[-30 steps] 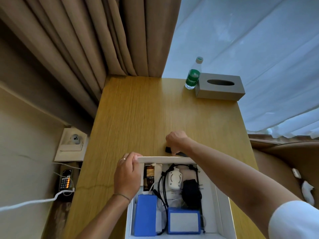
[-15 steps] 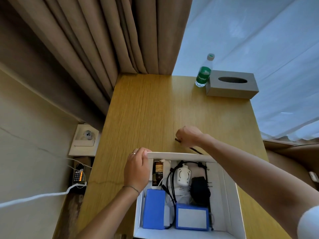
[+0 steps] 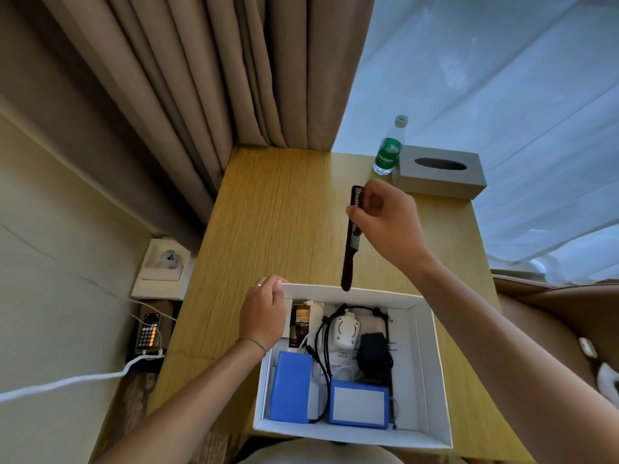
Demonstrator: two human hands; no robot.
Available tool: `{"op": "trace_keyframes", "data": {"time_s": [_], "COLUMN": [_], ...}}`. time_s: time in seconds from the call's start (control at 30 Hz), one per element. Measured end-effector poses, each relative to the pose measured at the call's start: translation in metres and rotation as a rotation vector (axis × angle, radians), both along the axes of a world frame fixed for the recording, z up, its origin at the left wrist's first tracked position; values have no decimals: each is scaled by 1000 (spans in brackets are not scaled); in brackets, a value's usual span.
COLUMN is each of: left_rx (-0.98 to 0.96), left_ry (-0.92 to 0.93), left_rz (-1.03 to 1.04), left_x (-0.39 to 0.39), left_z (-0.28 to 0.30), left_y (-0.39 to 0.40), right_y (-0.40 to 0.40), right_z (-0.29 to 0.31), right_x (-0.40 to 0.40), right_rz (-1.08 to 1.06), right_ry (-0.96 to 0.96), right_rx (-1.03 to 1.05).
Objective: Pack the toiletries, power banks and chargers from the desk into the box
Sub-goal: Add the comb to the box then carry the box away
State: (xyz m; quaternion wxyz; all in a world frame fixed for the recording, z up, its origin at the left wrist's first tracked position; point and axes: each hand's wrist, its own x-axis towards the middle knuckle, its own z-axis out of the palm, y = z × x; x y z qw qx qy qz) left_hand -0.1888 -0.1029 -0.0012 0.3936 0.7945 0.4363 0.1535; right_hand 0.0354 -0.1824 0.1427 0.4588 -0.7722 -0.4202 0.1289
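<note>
The right hand [image 3: 385,226] pinches a dark comb [image 3: 351,239] in its fingers, handle hanging above the white box [image 3: 432,370] on the tabletop [image 3: 284,202]; left hand [image 3: 263,311] fingers grip the box's far-left corner.

Green-labelled water bottle [image 3: 388,152] touching grey tissue box [image 3: 438,171] at desk's [image 3: 284,209] far edge.

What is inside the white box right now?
The white box holds two blue power banks, a white charger, a black adapter, black cables and a brown bottle. The left hand hides the far-left corner.
</note>
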Motion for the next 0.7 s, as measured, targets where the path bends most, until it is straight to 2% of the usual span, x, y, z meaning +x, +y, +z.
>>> {"op": "trace_keyframes", "data": {"time_s": [0.07, 0.13, 0.33, 0.7], "left_rx": [9, 7, 10, 36], "left_ry": [0, -5, 1, 17], "left_rz": [-1, 1, 3, 23], "left_x": [0, 0, -1, 1], "left_z": [1, 1, 2, -3], "left_y": [0, 0, -1, 1], "right_y": [-14, -29, -68, -75], "right_z": [3, -2, -48, -136], "right_x": [-11, -22, -56, -77], "right_rz": [16, 41, 60, 55], "right_ry": [193, 287, 396, 421], "right_rx": [54, 19, -220, -613]}}
